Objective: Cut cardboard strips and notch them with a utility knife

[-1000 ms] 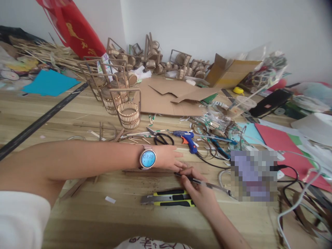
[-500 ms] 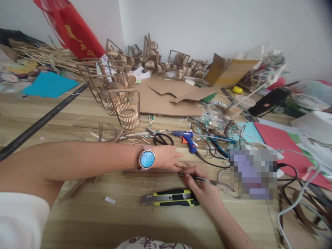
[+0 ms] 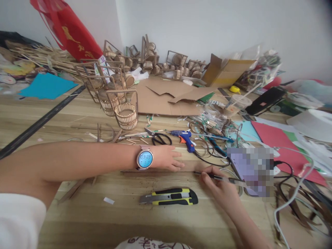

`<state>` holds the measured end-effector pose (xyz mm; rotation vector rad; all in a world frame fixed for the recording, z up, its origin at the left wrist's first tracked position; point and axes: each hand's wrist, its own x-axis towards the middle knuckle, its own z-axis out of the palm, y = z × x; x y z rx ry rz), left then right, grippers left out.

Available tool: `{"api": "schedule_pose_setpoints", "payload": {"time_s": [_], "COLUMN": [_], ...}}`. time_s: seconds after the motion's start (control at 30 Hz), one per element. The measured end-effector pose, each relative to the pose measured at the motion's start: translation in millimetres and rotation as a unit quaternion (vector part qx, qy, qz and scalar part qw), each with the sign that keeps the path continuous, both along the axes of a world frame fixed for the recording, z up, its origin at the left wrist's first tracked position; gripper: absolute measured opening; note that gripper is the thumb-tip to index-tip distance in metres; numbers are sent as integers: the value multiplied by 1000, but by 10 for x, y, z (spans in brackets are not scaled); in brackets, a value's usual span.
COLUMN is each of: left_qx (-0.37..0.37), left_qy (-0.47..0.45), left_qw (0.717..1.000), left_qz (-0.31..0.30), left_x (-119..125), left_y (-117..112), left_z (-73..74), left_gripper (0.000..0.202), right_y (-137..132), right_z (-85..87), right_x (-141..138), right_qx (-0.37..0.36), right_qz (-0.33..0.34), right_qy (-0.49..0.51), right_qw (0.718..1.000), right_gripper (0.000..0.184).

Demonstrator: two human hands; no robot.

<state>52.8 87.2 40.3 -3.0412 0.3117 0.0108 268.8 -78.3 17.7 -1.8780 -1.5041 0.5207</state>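
Observation:
My left hand [image 3: 167, 158], with a watch [image 3: 145, 159] on its wrist, lies flat with fingers stretched across a thin brown strip [image 3: 190, 166] on the table. My right hand [image 3: 219, 185] pinches a dark pen [image 3: 234, 180] near the strip's right part, its tip pointing left. Most of the strip's left part is hidden under my left hand and forearm. Nearer to me lies a yellow and black utility knife [image 3: 171, 196] with its blade out to the left. Beyond my left hand are black-handled scissors [image 3: 161, 139] and a blue glue gun [image 3: 184, 138].
Small slatted baskets [image 3: 126, 117] with tall handles stand at the back left. Flat cardboard [image 3: 160, 100] lies behind the tools. A phone [image 3: 240, 166], partly blurred out, and a white cable [image 3: 293, 200] are at the right, near red paper [image 3: 280, 143].
My right hand has slid to the right along the strip with the pen, away from my left hand and the utility knife. My left hand stays flat in place.

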Motion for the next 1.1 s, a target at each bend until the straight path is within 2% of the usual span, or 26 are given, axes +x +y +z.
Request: {"api": "schedule_pose_setpoints", "payload": {"time_s": [0.17,0.3,0.37,0.43,0.53,0.63,0.73,0.97,1.1], "left_qx": [39,-22,-53,-50,-8,21,29,21,20], "left_qy": [9,15,45,78,59,5,2,113,67], "left_qw": [999,1000,997,995,998,1000,999,993,998], "left_qz": [-23,9,37,47,11,-14,-18,26,6], "left_x": [-13,4,22,38,46,49,76,171,158], "left_y": [9,-13,-26,-31,-20,-6,-9,-62,-29], "left_z": [-31,24,70,96,65,-8,-35,55,-10], "left_gripper": [53,54,57,60,54,44,41,51,50], "right_y": [-75,-101,-69,-8,95,154,169,177,140], "right_z": [77,159,152,115,48,7,-6,2,2], "right_x": [164,222,229,219,186,170,182,179,129], "right_qx": [25,49,48,43,40,22,6,3,37], "right_qz": [-49,-74,-41,26,117,158,177,167,96], "right_qy": [-41,-63,-81,-104,-129,-155,-182,-200,-137], "right_qw": [998,994,995,993,984,975,967,965,985], "right_gripper": [26,26,24,24,26,29,30,28,27]}}
